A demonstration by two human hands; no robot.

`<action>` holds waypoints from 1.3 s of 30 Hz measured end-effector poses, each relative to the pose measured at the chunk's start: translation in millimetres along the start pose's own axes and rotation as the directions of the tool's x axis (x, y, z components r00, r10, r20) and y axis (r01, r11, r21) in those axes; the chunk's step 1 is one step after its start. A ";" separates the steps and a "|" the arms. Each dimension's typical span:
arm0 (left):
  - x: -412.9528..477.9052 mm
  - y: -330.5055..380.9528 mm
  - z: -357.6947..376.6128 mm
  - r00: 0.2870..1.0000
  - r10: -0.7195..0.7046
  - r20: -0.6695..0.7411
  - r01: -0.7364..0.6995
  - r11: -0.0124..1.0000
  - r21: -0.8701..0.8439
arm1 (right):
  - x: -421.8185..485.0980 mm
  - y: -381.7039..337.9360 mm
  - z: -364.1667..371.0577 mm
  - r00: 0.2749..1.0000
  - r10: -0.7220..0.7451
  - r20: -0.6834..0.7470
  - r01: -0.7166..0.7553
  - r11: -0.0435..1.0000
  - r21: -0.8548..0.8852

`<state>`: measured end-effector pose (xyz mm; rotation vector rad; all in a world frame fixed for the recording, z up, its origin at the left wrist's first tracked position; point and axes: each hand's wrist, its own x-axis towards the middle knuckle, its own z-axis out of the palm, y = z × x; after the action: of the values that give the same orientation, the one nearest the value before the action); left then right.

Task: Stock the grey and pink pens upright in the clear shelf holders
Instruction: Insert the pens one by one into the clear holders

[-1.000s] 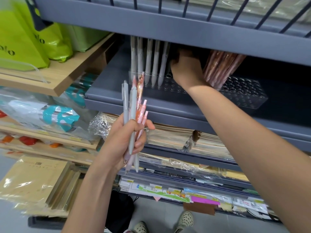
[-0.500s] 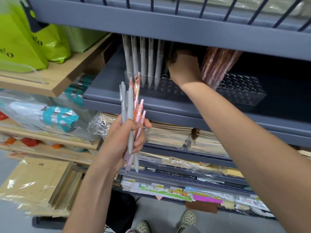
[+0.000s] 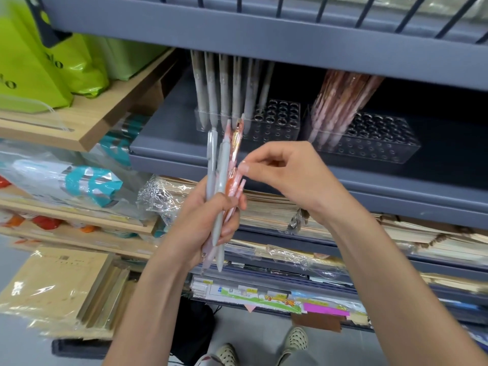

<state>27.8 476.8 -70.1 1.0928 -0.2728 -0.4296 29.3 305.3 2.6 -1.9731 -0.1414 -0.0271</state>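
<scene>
My left hand (image 3: 200, 220) grips a bundle of grey and pink pens (image 3: 221, 167), held upright in front of the grey shelf (image 3: 169, 143). My right hand (image 3: 285, 175) is beside the bundle with fingers curled. Its thumb and forefinger tips meet at the upper edge of the pink pens, and I cannot tell whether they pinch one. On the shelf, several grey pens (image 3: 224, 96) stand in the left clear holder (image 3: 280, 122). Several pink pens (image 3: 340, 107) lean in the right clear holder (image 3: 383, 141).
The upper shelf's front beam (image 3: 264, 35) hangs low over the holders. Green bags (image 3: 39, 70) sit on a wooden shelf at the left. Wrapped notebooks (image 3: 264, 207) and paper goods fill the shelves below. My feet (image 3: 295, 339) are on the floor.
My right hand has left the holders on the shelf and come down to the bundle in my left hand. The left hand has stayed about where it was.
</scene>
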 end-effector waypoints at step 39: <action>6.7 -9.6 45.2 0.993 -0.011 -0.114 0.014 1.000 0.027 | 0.3 38.6 -123.6 0.590 -0.172 -0.789 0.171 0.981 -0.086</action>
<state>12.9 433.9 -58.8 1.1429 -0.1717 -0.3740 39.7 177.0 16.3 -1.7603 0.2633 -1.0379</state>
